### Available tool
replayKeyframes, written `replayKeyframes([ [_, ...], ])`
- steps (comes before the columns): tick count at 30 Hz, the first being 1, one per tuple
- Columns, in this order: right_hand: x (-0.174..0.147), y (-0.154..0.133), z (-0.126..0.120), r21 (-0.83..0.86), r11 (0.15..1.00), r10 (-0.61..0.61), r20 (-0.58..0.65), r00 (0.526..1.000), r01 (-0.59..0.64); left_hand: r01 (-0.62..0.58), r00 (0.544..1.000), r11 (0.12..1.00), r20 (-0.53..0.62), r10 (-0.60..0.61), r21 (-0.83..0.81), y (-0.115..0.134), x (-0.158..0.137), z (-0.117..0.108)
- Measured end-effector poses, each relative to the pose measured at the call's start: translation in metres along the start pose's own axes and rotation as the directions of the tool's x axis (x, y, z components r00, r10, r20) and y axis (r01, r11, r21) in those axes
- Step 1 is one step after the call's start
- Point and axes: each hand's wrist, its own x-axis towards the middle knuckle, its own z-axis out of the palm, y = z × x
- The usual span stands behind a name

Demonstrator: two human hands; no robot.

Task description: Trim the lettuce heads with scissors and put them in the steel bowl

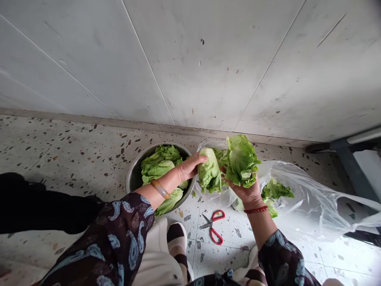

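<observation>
My left hand (189, 167) grips a pale green lettuce leaf (209, 171), its thumb on top and its fingers mostly hidden behind. Beside it, my right hand (248, 193) cups a leafy bunch of lettuce (241, 161) from below. The two pieces are held close together above the floor. Left of them stands a round metal basin (129, 178) with several lettuce leaves (157, 170) inside, partly covered by my left forearm. More lettuce (276, 188) lies in a clear plastic bag (309, 198) to the right of my right wrist.
Red-handled scissors (212, 225) lie spread on the speckled tile floor (89, 159) in front of my shoes (177, 234). A white wall (184, 71) rises just behind the basin. Grey metal legs (348, 163) stand at the far right. Dark cloth (44, 204) is at the left.
</observation>
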Motion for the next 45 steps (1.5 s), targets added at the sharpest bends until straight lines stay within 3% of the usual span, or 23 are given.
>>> replayKeyframes([
  [6, -0.001, 0.007, -0.004, 0.055, 0.999, 0.000, -0.044, 0.999, 0.002, 0.005, 1.000, 0.985, 0.017, -0.002, -0.174, 0.008, -0.010, -0.004],
  [11, 0.004, 0.021, -0.015, -0.171, 0.985, -0.051, -0.118, 0.992, 0.030, 0.015, 1.000, 0.966, 0.012, -0.012, -0.258, 0.010, -0.012, -0.004],
  [13, 0.008, 0.027, -0.018, -0.372, 0.928, -0.095, -0.162, 0.982, 0.028, 0.022, 1.000, 0.966, 0.027, -0.016, -0.259, 0.010, -0.014, -0.006],
  [16, 0.012, 0.034, -0.017, -0.689, 0.724, -0.279, -0.248, 0.928, 0.033, -0.024, 1.000, 0.985, 0.010, 0.027, -0.170, 0.009, -0.019, -0.008],
  [18, 0.010, 0.032, -0.010, -0.776, 0.626, -0.373, -0.214, 0.903, 0.074, -0.092, 0.995, 0.996, -0.031, 0.091, -0.017, 0.010, -0.022, -0.005],
  [19, 0.008, 0.029, -0.004, -0.766, 0.631, -0.378, -0.165, 0.911, 0.122, -0.127, 0.989, 0.987, -0.058, 0.133, 0.094, 0.010, -0.024, -0.003],
  [21, 0.003, 0.021, 0.012, -0.658, 0.712, -0.321, 0.006, 0.947, 0.245, -0.196, 0.965, 0.906, -0.092, 0.247, 0.374, 0.010, -0.027, 0.006],
  [24, -0.003, 0.008, 0.039, -0.511, 0.762, -0.317, 0.241, 0.917, 0.398, -0.333, 0.863, 0.594, -0.018, 0.505, 0.732, 0.007, -0.029, 0.021],
  [26, -0.004, 0.006, 0.055, -0.534, 0.718, -0.400, 0.208, 0.893, 0.446, -0.403, 0.778, 0.401, 0.077, 0.624, 0.823, 0.002, -0.030, 0.029],
  [28, -0.005, 0.007, 0.066, -0.552, 0.717, -0.452, 0.096, 0.887, 0.425, -0.439, 0.735, 0.313, 0.136, 0.664, 0.842, -0.001, -0.030, 0.033],
  [31, -0.006, 0.011, 0.073, -0.437, 0.838, -0.379, -0.035, 0.925, 0.327, -0.449, 0.766, 0.369, 0.138, 0.628, 0.814, 0.001, -0.030, 0.028],
  [34, -0.008, 0.011, 0.070, -0.099, 0.981, -0.175, -0.063, 0.983, 0.168, -0.354, 0.834, 0.577, -0.031, 0.551, 0.736, 0.008, -0.029, 0.015],
  [38, -0.006, 0.015, 0.056, 0.306, 0.948, 0.090, -0.004, 0.996, -0.084, -0.274, 0.837, 0.756, -0.240, 0.492, 0.595, 0.021, -0.030, 0.000],
  [41, -0.003, 0.020, 0.049, 0.410, 0.901, 0.151, 0.008, 0.989, -0.141, -0.303, 0.831, 0.786, -0.255, 0.494, 0.539, 0.027, -0.034, 0.002],
  [45, -0.007, 0.018, 0.057, 0.286, 0.953, 0.120, -0.041, 0.992, -0.104, -0.252, 0.921, 0.724, -0.072, 0.384, 0.642, 0.026, -0.037, 0.018],
])
